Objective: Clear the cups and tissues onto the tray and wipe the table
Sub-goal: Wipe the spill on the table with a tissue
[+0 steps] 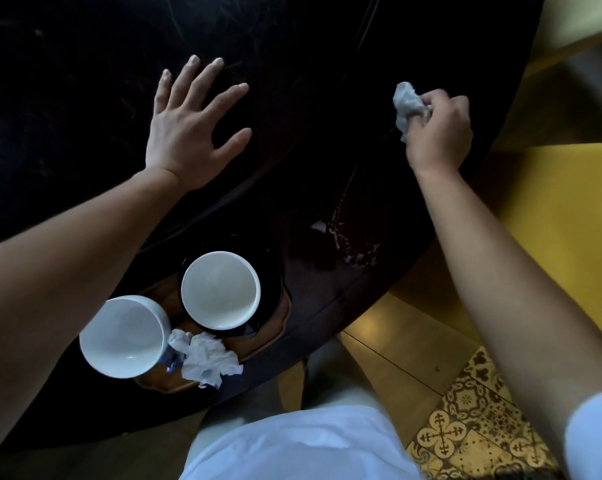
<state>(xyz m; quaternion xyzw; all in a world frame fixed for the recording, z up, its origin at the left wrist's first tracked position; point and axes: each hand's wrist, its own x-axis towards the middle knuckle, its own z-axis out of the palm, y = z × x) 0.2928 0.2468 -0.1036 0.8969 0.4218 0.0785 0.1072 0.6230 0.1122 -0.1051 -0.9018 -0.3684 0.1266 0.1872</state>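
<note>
White shirt cloth point(292, 445) fills the bottom edge. On the left, a wooden tray point(278, 318) sits on the dark table point(84, 81). It holds a white mug point(122, 336), crumpled tissues point(207, 358), and a white cup point(220, 291) on a black saucer point(273, 289). Farther up, the left hand point(185, 133) lies flat with fingers spread on the table. Over on the right, the right hand point(439, 129) squeezes a balled tissue point(408, 103) near the table's edge.
</note>
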